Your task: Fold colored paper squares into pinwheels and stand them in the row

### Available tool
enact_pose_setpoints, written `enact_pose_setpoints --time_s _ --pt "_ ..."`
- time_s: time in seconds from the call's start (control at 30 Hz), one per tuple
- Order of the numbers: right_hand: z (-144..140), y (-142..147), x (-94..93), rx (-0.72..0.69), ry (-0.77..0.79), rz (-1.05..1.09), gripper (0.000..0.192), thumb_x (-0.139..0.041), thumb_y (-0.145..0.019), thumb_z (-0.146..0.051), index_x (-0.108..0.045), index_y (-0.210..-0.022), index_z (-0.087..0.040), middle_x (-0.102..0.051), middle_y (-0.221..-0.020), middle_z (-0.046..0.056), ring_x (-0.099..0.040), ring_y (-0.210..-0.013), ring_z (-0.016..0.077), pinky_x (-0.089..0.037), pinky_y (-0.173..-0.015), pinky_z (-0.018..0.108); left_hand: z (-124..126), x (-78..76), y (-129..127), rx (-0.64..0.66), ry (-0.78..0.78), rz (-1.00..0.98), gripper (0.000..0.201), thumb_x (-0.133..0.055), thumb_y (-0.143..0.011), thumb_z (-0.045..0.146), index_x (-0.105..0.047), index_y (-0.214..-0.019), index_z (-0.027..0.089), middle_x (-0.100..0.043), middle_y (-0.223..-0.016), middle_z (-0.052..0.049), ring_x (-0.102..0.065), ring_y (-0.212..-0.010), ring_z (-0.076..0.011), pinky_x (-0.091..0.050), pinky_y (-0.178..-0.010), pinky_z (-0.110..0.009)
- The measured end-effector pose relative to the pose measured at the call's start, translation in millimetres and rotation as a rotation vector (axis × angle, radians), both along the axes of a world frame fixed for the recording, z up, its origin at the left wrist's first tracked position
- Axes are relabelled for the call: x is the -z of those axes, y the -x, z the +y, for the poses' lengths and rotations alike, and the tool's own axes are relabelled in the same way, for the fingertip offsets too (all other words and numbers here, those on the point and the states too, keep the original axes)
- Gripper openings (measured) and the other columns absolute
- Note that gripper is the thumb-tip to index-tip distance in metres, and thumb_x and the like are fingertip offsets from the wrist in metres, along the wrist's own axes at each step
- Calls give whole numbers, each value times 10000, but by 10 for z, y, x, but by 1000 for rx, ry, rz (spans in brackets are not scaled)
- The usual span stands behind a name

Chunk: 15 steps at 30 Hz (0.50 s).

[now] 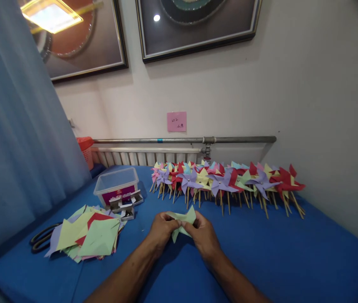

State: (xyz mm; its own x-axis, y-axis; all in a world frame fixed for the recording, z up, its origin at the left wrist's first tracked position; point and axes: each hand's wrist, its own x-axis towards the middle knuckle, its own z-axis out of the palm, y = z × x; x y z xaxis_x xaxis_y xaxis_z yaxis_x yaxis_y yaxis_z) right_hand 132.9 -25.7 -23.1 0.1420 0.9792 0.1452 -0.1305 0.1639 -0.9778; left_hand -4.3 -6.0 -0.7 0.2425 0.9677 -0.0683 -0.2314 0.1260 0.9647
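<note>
Green paper piece (183, 221) pinched btwn left hand (162, 229) & right hand (203, 235), above blue table (261, 252). Pinwheel row (226, 181) behind; paper stack (87, 235), plastic box (116, 185) to left.

Bare blue table (261, 252) right of hands; pinwheels (226, 181) behind.

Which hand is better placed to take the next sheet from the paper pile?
Probably the left hand. The paper pile lies on its side of the table, while the right hand is farther away. Both hands now hold the light green paper.
</note>
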Motion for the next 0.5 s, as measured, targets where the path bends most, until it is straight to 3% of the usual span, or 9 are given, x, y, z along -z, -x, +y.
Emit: enact_pose_setpoints --time_s 0.17,0.3,0.43,0.5 --pt "-19 7 -11 -101 97 141 409 -859 -616 -425 -724 -905 -168 -768 -823 57 -659 -716 211 -491 -678 311 -16 5 5 23 -70 34 255 -827 -535 307 -702 -660 123 -661 -574 -21 -528 -506 -115 -387 -526 -238" --pt "-29 -3 -13 -128 129 189 402 -853 -617 -413 -747 -911 -160 -766 -794 46 -657 -696 200 -485 -685 306 23 4 6 2 -70 88 307 -843 -538 361 -682 -661 130 -636 -564 -5 -506 -492 -107 -376 -514 -234" --pt "-3 -38 -18 -32 111 216 379 -848 -626 -427 -747 -894 -180 -772 -798 41 -668 -699 212 -494 -682 314 -77 -221 29 -232 -147 47 323 -852 -593 390 -642 -645 150 -588 -577 19 -475 -519 -87 -380 -538 -218" --pt "16 -57 -25 9 94 241 376 -851 -620 -427 -748 -892 -188 -781 -823 44 -683 -731 226 -511 -705 329 -332 -401 49 -213 -220 -145 289 -813 -692 406 -669 -711 157 -616 -659 4 -512 -574 -91 -421 -597 -219"
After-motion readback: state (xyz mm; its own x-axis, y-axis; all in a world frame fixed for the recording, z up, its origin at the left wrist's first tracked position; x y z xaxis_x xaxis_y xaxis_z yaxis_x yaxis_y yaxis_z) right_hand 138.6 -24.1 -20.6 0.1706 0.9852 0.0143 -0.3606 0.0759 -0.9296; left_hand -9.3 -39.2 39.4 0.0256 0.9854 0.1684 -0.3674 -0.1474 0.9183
